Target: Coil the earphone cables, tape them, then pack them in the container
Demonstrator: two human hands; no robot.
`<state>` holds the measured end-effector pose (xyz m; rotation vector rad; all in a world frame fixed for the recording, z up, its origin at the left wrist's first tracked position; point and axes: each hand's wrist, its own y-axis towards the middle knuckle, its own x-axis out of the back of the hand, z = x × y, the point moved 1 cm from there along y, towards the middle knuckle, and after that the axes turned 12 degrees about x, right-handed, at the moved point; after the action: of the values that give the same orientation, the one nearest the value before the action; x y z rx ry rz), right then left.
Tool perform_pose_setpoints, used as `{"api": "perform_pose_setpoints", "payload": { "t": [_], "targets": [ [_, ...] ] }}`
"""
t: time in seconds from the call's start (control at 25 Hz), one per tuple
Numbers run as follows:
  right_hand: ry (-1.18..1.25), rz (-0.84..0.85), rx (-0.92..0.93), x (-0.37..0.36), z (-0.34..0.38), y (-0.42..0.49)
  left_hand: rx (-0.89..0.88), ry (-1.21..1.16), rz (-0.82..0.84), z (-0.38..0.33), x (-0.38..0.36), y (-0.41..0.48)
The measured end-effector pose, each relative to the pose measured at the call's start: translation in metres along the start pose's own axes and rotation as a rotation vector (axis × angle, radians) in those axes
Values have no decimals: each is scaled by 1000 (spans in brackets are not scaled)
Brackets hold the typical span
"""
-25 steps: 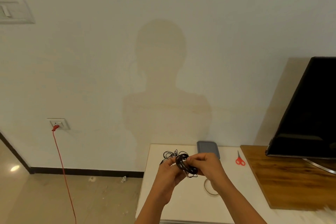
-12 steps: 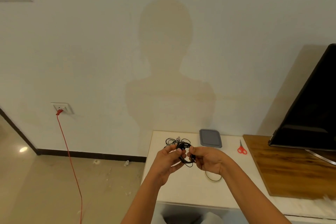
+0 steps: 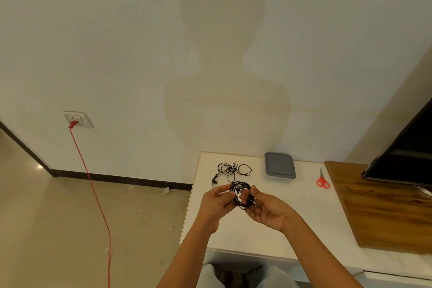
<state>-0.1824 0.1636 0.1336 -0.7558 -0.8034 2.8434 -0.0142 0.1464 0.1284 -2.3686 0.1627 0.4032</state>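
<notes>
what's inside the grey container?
Cannot tell: the grey container sits shut under its lid on the white table. Both earphones show outside it: one coil in the hands, one loose tangle left of it.

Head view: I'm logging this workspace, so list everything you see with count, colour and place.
coiled earphone cable: 1, black, held between both hands above the table
loose earphone cable: 1, black, tangled on the table's far side
container: 1, grey, lid on, far side of the table
scissors: 1, red handles, right of the container
white table: 1, centre
wooden top: 1, brown, right
screen: 1, black, far right
cord: 1, red, plugged into a wall socket, left
hands: left hand, right hand, both gripping the coil
</notes>
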Motion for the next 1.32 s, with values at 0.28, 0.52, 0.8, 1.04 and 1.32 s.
{"api": "perform_pose_setpoints", "payload": {
  "t": [0.28,0.52,0.8,1.04,1.32],
  "targets": [
    [78,-46,-11,22,-23,46,73,15,-98,17,17,48],
    [-242,-256,134,26,-66,98,121,178,-324,37,38,100],
    [-766,-294,291,38,-119,136,91,514,-441,63,60,145],
    [-889,-259,260,51,-125,140,130,652,-457,76,65,154],
    [-1067,-147,432,48,-71,182,-2,625,-540,55,62,161]
  ]
}}
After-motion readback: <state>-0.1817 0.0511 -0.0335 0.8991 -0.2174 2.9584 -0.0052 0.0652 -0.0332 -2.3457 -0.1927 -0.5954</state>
